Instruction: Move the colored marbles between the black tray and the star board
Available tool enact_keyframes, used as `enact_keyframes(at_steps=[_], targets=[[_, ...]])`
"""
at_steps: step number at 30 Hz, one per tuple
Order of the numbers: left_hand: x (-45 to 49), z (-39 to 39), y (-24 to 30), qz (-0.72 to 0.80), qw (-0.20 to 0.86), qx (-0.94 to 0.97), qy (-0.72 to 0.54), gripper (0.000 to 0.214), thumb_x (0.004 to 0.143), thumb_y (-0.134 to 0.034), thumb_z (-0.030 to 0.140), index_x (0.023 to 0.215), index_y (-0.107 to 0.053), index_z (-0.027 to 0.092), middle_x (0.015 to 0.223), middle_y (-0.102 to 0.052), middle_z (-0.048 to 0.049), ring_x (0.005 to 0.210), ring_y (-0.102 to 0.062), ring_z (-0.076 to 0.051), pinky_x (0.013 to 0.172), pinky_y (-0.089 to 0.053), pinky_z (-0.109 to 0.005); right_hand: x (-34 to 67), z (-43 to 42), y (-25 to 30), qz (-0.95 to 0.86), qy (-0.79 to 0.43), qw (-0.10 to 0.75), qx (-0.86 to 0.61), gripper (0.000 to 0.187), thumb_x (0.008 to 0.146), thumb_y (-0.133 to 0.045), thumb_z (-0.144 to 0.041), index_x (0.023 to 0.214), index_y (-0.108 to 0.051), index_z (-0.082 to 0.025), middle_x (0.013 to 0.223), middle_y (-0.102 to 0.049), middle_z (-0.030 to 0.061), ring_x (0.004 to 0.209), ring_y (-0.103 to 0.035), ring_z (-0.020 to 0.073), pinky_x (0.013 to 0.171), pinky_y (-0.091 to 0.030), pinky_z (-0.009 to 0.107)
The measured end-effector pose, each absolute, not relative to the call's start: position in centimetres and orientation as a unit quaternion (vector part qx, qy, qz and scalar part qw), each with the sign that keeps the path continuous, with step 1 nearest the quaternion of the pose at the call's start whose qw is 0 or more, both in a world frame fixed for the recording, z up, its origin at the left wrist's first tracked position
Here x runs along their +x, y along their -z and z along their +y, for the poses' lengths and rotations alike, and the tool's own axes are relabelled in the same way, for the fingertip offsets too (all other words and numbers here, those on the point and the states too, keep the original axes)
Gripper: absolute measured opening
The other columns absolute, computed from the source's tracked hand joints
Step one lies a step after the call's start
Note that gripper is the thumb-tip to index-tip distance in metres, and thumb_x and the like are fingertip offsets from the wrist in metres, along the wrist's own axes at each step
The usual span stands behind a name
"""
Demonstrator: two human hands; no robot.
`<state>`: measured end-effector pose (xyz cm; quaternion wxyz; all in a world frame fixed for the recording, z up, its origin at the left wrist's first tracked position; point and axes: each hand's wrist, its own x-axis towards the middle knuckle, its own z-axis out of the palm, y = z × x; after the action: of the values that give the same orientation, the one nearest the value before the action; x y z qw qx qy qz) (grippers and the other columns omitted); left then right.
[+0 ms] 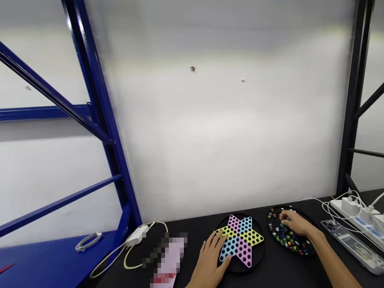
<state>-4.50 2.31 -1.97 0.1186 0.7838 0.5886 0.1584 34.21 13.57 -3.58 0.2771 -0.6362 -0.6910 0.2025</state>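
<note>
A Chinese checkers board (238, 237), a star with pink, blue and yellow points full of black holes, lies on a round black base. My left hand (211, 256) rests on the board's left side, fingers spread, holding nothing. To the right is a round black tray (310, 220) with many coloured glass marbles (289, 243) scattered in it. My right hand (294, 222) is over the tray's upper part, its fingers curled together among the marbles. Whatever is between those fingertips is hidden.
On the right are a white power strip (360, 220) with plugs and cables and a grey clear-topped case (355, 246). To the left lie a white adapter (136, 236) with a cord and a pink, partly pixelated item (171, 256). Blue rack bars (111, 120) stand beyond.
</note>
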Motion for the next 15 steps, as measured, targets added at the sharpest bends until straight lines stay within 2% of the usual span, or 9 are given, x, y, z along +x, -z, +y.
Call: enact_keyframes(at_steps=[3, 5, 6, 8, 11, 13, 15], targets=[[-4.4, 2.3, 1.9, 0.591, 0.122, 0.782, -0.152, 0.055, 0.097, -0.042, 0.056, 0.149, -0.036, 0.039, 0.160, -0.031, 0.0027, 0.148, -0.022, -0.031, 0.120, -0.020, -0.059, 33.8, 13.5, 3.7, -0.710, -0.227, 0.214, -0.631, 0.005, 0.072, -0.064, -0.023, 0.076, -0.064, -0.025, 0.073, -0.065, -0.0006, 0.067, -0.057, 0.0180, 0.063, -0.037, 0.027], [-4.4, 2.2, 1.8, 0.591, 0.125, 0.783, -0.148, 0.055, 0.097, -0.041, 0.055, 0.149, -0.036, 0.038, 0.160, -0.029, 0.0023, 0.149, -0.021, -0.031, 0.120, -0.019, -0.059, 33.1, 13.5, 3.6, -0.708, -0.231, 0.217, -0.631, 0.004, 0.073, -0.063, -0.024, 0.072, -0.059, -0.023, 0.072, -0.062, -0.0001, 0.065, -0.054, 0.0171, 0.062, -0.035, 0.028], [-4.4, 2.2, 1.7, 0.591, 0.126, 0.783, -0.147, 0.055, 0.097, -0.041, 0.054, 0.149, -0.035, 0.038, 0.161, -0.029, 0.0023, 0.149, -0.021, -0.031, 0.120, -0.019, -0.059, 32.5, 13.5, 3.4, -0.698, -0.247, 0.251, -0.623, 0.011, 0.076, -0.062, -0.027, 0.068, -0.055, -0.022, 0.069, -0.058, -0.0005, 0.063, -0.051, 0.0158, 0.060, -0.035, 0.027], [-4.4, 2.1, 1.6, 0.591, 0.130, 0.782, -0.148, 0.055, 0.097, -0.041, 0.054, 0.150, -0.035, 0.038, 0.161, -0.029, 0.0027, 0.149, -0.020, -0.031, 0.120, -0.019, -0.059, 31.4, 13.4, 2.7, -0.639, -0.351, 0.371, -0.575, 0.024, 0.082, -0.056, -0.037, 0.065, -0.049, -0.022, 0.059, -0.048, -0.0031, 0.052, -0.043, 0.0124, 0.052, -0.032, 0.025], [-4.3, 2.1, 1.5, 0.591, 0.131, 0.781, -0.151, 0.056, 0.096, -0.042, 0.055, 0.149, -0.037, 0.038, 0.160, -0.030, 0.0022, 0.148, -0.022, -0.032, 0.120, -0.020, -0.058, 29.2, 13.0, 1.7, -0.497, -0.519, 0.523, -0.459, 0.032, 0.087, -0.043, -0.051, 0.070, -0.049, -0.024, 0.054, -0.038, -0.0061, 0.040, -0.029, 0.0094, 0.040, -0.022, 0.023], [-4.2, 2.1, 1.5, 0.591, 0.126, 0.782, -0.155, 0.055, 0.096, -0.043, 0.055, 0.148, -0.038, 0.037, 0.160, -0.031, 0.0010, 0.148, -0.022, -0.032, 0.120, -0.020, -0.058, 27.3, 12.8, 1.4, -0.437, -0.568, 0.558, -0.419, 0.033, 0.086, -0.039, -0.054, 0.074, -0.048, -0.025, 0.056, -0.042, -0.0055, 0.039, -0.030, 0.0088, 0.036, -0.020, 0.021], [-4.2, 2.1, 1.5, 0.592, 0.125, 0.782, -0.153, 0.055, 0.096, -0.042, 0.055, 0.148, -0.039, 0.036, 0.160, -0.031, 0.0009, 0.148, -0.022, -0.032, 0.120, -0.020, -0.059, 25.1, 12.7, 1.8, -0.391, -0.591, 0.577, -0.407, 0.034, 0.083, -0.044, -0.057, 0.071, -0.045, -0.024, 0.057, -0.043, -0.0053, 0.039, -0.031, 0.0078, 0.035, -0.017, 0.020]])
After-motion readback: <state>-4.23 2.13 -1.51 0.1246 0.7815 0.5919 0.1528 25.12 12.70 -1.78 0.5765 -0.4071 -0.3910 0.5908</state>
